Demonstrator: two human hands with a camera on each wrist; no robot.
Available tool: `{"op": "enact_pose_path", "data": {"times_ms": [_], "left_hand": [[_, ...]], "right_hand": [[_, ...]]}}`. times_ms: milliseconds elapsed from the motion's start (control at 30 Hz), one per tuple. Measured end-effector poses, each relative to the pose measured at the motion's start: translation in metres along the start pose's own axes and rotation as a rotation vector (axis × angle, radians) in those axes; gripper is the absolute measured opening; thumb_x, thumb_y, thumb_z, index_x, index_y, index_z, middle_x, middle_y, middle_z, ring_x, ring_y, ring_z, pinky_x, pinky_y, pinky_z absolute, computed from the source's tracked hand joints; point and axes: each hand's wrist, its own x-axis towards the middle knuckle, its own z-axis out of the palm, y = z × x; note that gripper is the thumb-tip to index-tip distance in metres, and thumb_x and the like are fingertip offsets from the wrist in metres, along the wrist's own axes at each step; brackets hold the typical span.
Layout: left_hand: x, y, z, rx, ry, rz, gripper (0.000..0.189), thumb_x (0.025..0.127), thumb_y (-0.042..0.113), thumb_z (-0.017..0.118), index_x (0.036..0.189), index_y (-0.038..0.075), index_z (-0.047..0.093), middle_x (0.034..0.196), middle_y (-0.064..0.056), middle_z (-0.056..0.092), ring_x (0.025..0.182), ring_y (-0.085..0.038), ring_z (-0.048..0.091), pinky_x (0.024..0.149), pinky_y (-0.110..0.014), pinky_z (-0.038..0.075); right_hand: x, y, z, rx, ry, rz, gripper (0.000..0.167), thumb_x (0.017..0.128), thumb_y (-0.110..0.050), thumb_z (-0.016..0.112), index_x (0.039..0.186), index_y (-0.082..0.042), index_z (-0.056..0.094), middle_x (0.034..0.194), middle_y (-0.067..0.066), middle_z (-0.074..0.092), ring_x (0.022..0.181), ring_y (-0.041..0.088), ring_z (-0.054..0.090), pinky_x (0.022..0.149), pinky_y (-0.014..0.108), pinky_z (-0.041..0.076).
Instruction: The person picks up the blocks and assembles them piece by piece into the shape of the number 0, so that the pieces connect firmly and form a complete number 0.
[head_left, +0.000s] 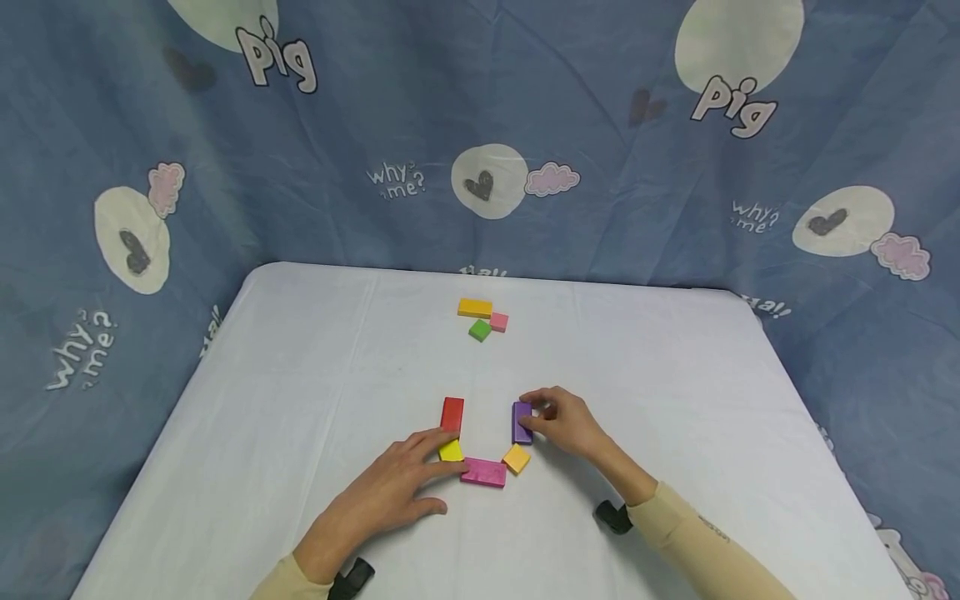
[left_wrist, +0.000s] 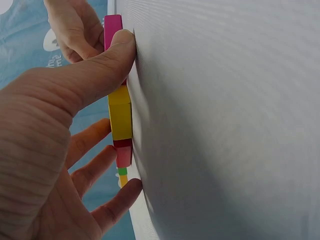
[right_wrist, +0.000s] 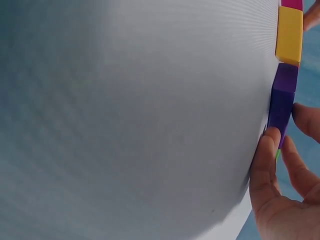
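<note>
Coloured blocks form a U on the white table: a red block [head_left: 452, 414], a yellow block [head_left: 451, 451], a magenta block [head_left: 483, 472], an orange block [head_left: 517, 459] and a purple block [head_left: 522, 423]. My left hand [head_left: 397, 479] lies spread from the left, its fairly straight fingertips touching the red, yellow and magenta blocks. On the other side, my right hand [head_left: 564, 421] pinches the purple block between thumb and fingers. The right wrist view shows this purple block [right_wrist: 283, 100] flat on the table, its near end against the orange block [right_wrist: 289, 35].
Farther back lie a yellow-orange block [head_left: 475, 308], a small pink block [head_left: 498, 322] and a green block [head_left: 480, 331], close together. A blue printed curtain [head_left: 337, 217] hangs behind the white table [head_left: 660, 367].
</note>
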Motion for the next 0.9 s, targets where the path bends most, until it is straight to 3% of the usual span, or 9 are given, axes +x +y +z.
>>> {"op": "enact_pose_path", "data": {"times_ms": [233, 367, 533, 667, 767, 900], "left_hand": [[0.000, -0.001, 0.000, -0.004, 0.008, 0.008, 0.056, 0.079, 0.036, 0.082, 0.132, 0.031, 0.063, 0.152, -0.005, 0.037, 0.135, -0.027, 0.036, 0.101, -0.049, 0.040], [-0.001, -0.001, 0.000, -0.002, 0.001, 0.010, 0.056, 0.079, 0.037, 0.081, 0.132, 0.031, 0.063, 0.153, -0.005, 0.036, 0.135, -0.027, 0.035, 0.101, -0.049, 0.040], [0.000, -0.002, 0.001, 0.015, 0.010, 0.014, 0.056, 0.079, 0.037, 0.081, 0.132, 0.032, 0.063, 0.153, -0.004, 0.035, 0.137, -0.025, 0.034, 0.102, -0.048, 0.040], [0.001, -0.001, 0.001, 0.017, 0.010, 0.019, 0.056, 0.080, 0.038, 0.081, 0.133, 0.031, 0.063, 0.153, -0.004, 0.036, 0.136, -0.025, 0.034, 0.102, -0.047, 0.040], [0.001, 0.000, 0.001, 0.013, 0.005, 0.014, 0.056, 0.079, 0.038, 0.081, 0.132, 0.031, 0.063, 0.153, -0.004, 0.036, 0.136, -0.025, 0.034, 0.102, -0.048, 0.040], [0.001, 0.000, 0.002, 0.011, 0.012, 0.016, 0.057, 0.079, 0.037, 0.082, 0.132, 0.030, 0.064, 0.152, -0.005, 0.037, 0.135, -0.026, 0.035, 0.101, -0.048, 0.041]], "right_hand": [[-0.003, -0.002, -0.001, 0.003, 0.010, -0.038, 0.032, 0.089, -0.017, 0.073, 0.119, -0.007, 0.068, 0.102, 0.005, 0.062, 0.082, 0.016, 0.057, 0.062, 0.026, 0.048], [-0.012, -0.009, -0.007, -0.049, 0.050, -0.165, 0.037, 0.090, -0.020, 0.072, 0.123, -0.005, 0.064, 0.109, 0.009, 0.062, 0.093, 0.022, 0.062, 0.075, 0.034, 0.053], [-0.033, -0.017, -0.015, -0.374, 0.042, -0.414, 0.045, 0.089, -0.035, 0.073, 0.128, -0.014, 0.063, 0.127, 0.009, 0.056, 0.116, 0.026, 0.055, 0.094, 0.046, 0.049], [-0.052, -0.014, -0.013, -0.622, -0.004, -0.564, 0.050, 0.090, -0.043, 0.068, 0.132, -0.018, 0.060, 0.135, 0.010, 0.052, 0.124, 0.027, 0.050, 0.097, 0.047, 0.046], [-0.064, -0.010, -0.006, -0.710, -0.042, -0.600, 0.055, 0.091, -0.049, 0.063, 0.137, -0.018, 0.056, 0.141, 0.011, 0.049, 0.130, 0.028, 0.045, 0.100, 0.047, 0.044], [-0.074, -0.007, 0.001, -0.734, -0.122, -0.567, 0.065, 0.092, -0.057, 0.058, 0.145, -0.021, 0.048, 0.151, 0.009, 0.039, 0.140, 0.029, 0.034, 0.105, 0.049, 0.038]]}}
